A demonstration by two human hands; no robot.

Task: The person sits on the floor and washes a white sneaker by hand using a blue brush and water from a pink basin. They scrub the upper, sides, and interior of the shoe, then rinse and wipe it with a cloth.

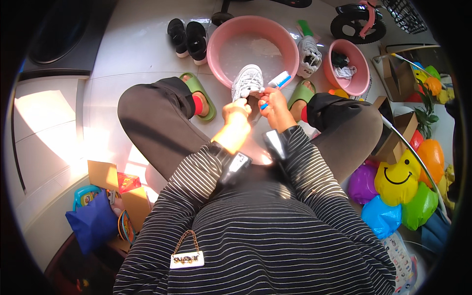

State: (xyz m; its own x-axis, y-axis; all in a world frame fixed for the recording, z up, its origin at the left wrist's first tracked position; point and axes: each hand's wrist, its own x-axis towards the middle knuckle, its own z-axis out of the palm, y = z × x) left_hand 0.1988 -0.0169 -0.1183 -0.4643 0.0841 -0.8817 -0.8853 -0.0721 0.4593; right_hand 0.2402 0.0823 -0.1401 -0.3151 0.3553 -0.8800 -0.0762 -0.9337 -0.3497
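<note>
Between my knees, a white lace-up sneaker is held at the near rim of a large pink plastic basin, toe pointing away. My left hand grips its near end. My right hand is closed around a blue-handled scrub brush, whose white bristles stick out past the fingers to the right of the shoe. Right fingertips also touch or nearly touch the sneaker's side by the laces; I cannot tell which. Shallow cloudy water covers the basin's bottom.
A second white sneaker, marked Fila, stands right of the basin, near a smaller pink basin holding cloth items. Black shoes stand to the left. Balloons crowd the right side; an open cardboard box sits at left.
</note>
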